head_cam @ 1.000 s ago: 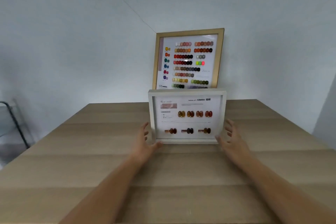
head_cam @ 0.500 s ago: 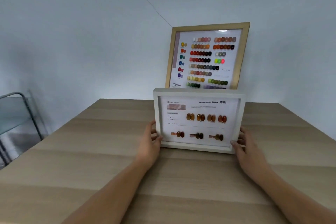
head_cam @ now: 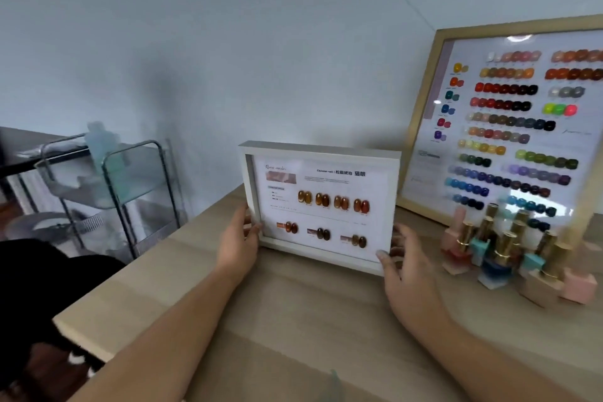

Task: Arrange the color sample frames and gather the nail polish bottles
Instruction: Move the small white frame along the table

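Head view has me steadying the white box-style sample frame (head_cam: 321, 206) upright between left hand (head_cam: 239, 243), fingers curled on its near-left edge, and right hand (head_cam: 406, 266), fingers spread at its right corner, and next I am judging it needs squaring beside the gold-capped polish bottles (head_cam: 509, 258).

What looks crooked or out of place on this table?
Nothing stands out. The white frame is upright between both hands, the wooden frame leans back, and the nail polish bottles stand clustered, none tipped.
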{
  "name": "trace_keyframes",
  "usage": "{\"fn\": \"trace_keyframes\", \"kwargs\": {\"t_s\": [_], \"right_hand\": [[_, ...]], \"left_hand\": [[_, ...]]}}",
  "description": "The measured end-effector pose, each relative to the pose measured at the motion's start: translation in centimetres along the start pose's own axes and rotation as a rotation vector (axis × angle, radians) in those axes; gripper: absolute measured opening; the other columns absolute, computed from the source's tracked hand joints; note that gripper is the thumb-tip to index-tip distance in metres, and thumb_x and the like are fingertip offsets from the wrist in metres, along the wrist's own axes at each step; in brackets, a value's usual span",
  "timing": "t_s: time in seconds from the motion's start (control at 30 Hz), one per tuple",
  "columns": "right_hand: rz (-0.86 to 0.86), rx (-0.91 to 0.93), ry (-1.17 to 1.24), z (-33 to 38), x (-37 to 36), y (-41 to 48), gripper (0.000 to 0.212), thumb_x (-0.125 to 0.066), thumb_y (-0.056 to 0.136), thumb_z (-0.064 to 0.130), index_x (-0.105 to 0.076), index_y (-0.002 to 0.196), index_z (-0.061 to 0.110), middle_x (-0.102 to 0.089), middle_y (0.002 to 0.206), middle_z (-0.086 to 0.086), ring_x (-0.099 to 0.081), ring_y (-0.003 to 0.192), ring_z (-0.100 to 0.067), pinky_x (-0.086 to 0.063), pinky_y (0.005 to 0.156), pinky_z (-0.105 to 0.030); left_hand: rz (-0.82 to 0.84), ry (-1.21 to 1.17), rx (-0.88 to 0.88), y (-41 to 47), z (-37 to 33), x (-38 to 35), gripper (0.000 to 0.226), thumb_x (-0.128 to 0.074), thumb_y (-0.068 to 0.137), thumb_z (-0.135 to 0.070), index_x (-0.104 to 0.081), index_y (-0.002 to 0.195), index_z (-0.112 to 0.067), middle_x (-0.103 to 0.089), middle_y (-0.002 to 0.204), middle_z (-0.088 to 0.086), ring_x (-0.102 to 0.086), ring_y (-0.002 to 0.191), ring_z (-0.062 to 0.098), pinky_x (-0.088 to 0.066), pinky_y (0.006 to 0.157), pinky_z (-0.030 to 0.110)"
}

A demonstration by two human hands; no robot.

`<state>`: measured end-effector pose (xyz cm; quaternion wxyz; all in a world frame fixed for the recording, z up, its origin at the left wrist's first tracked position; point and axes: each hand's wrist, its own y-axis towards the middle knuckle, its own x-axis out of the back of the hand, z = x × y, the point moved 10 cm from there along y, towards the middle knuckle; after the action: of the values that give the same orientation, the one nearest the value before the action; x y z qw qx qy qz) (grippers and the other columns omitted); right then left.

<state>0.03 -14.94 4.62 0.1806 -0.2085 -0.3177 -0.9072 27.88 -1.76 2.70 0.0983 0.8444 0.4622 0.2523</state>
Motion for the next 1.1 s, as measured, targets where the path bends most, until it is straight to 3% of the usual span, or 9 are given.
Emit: {"fn": "trace_keyframes", "kwargs": {"t_s": [0.13, 0.27, 0.4, 0.63, 0.73, 0.9, 1.0, 1.1], "right_hand": [[0.007, -0.03, 0.048, -0.3, -4.2, 3.8, 0.044, -0.055, 0.089, 0.015, -0.039, 0.13, 0.019, -0.059, 0.115, 0.0, -0.055, 0.095, -0.014, -0.042, 0.082, -0.028], [0.018, -0.095, 0.112, -2.0, -7.0, 7.2, 0.041, -0.053, 0.091, 0.013, -0.039, 0.129, 0.019, -0.059, 0.115, 0.0, -0.056, 0.096, -0.017, -0.043, 0.082, -0.029], [0.019, -0.126, 0.138, -3.3, -8.6, 9.5, 0.041, -0.052, 0.091, 0.012, -0.038, 0.129, 0.019, -0.057, 0.109, 0.005, -0.055, 0.092, -0.014, -0.039, 0.077, -0.027], [0.059, -0.125, 0.129, -4.0, -9.9, 10.6, 0.043, -0.053, 0.091, 0.015, -0.035, 0.13, 0.021, -0.053, 0.106, 0.009, -0.054, 0.094, -0.012, -0.04, 0.078, -0.027], [0.075, -0.122, 0.122, -3.9, -10.1, 10.4, 0.045, -0.053, 0.091, 0.018, -0.033, 0.131, 0.023, -0.053, 0.108, 0.008, -0.053, 0.095, -0.012, -0.041, 0.078, -0.028], [0.099, -0.14, 0.152, -3.8, -9.6, 9.4, 0.056, -0.058, 0.088, 0.025, -0.027, 0.134, 0.031, -0.048, 0.114, 0.009, -0.051, 0.096, -0.007, -0.039, 0.08, -0.025], [0.089, -0.162, 0.13, -4.0, -8.2, 8.0, 0.058, -0.061, 0.086, 0.026, -0.027, 0.133, 0.032, -0.045, 0.126, 0.004, -0.049, 0.111, -0.015, -0.04, 0.091, -0.032], [0.053, -0.117, 0.108, -3.2, -5.5, 5.8, 0.05, -0.063, 0.084, 0.023, -0.036, 0.125, 0.029, -0.049, 0.123, 0.001, -0.047, 0.113, -0.015, -0.041, 0.093, -0.034]], "left_hand": [[-0.066, 0.06, -0.003, 3.4, 1.8, 1.5, 0.025, -0.045, 0.09, -0.007, -0.046, 0.103, -0.028, -0.06, 0.088, -0.005, -0.06, 0.081, 0.017, -0.044, 0.067, 0.027], [-0.093, 0.106, 0.005, 6.8, 3.3, 1.0, 0.03, -0.044, 0.091, -0.01, -0.044, 0.118, -0.023, -0.057, 0.089, -0.003, -0.056, 0.077, 0.017, -0.044, 0.069, 0.03], [-0.106, 0.121, 0.025, 9.1, 4.6, 0.5, 0.041, -0.044, 0.092, -0.016, -0.037, 0.132, -0.026, -0.058, 0.103, -0.001, -0.056, 0.09, 0.019, -0.045, 0.081, 0.035], [-0.117, 0.171, 0.062, 10.3, 6.0, 0.4, 0.038, -0.042, 0.091, -0.017, -0.036, 0.126, -0.029, -0.054, 0.093, -0.007, -0.055, 0.085, 0.016, -0.039, 0.069, 0.028], [-0.093, 0.174, 0.104, 10.0, 6.3, 0.2, 0.039, -0.044, 0.091, -0.015, -0.034, 0.126, -0.026, -0.055, 0.105, 0.005, -0.055, 0.097, 0.024, -0.044, 0.077, 0.033], [-0.082, 0.139, 0.143, 8.2, 5.3, 0.2, 0.061, -0.054, 0.09, -0.017, -0.022, 0.141, -0.026, -0.05, 0.122, 0.001, -0.049, 0.111, 0.018, -0.039, 0.091, 0.032], [-0.143, 0.126, 0.154, 6.0, 4.0, 0.5, 0.065, -0.06, 0.086, -0.017, -0.025, 0.141, -0.019, -0.045, 0.134, 0.004, -0.046, 0.121, 0.022, -0.036, 0.098, 0.033], [-0.223, 0.117, 0.118, 2.8, 1.6, 0.6, 0.06, -0.064, 0.083, -0.02, -0.033, 0.134, -0.019, -0.043, 0.134, 0.005, -0.043, 0.121, 0.02, -0.034, 0.098, 0.031]]}}
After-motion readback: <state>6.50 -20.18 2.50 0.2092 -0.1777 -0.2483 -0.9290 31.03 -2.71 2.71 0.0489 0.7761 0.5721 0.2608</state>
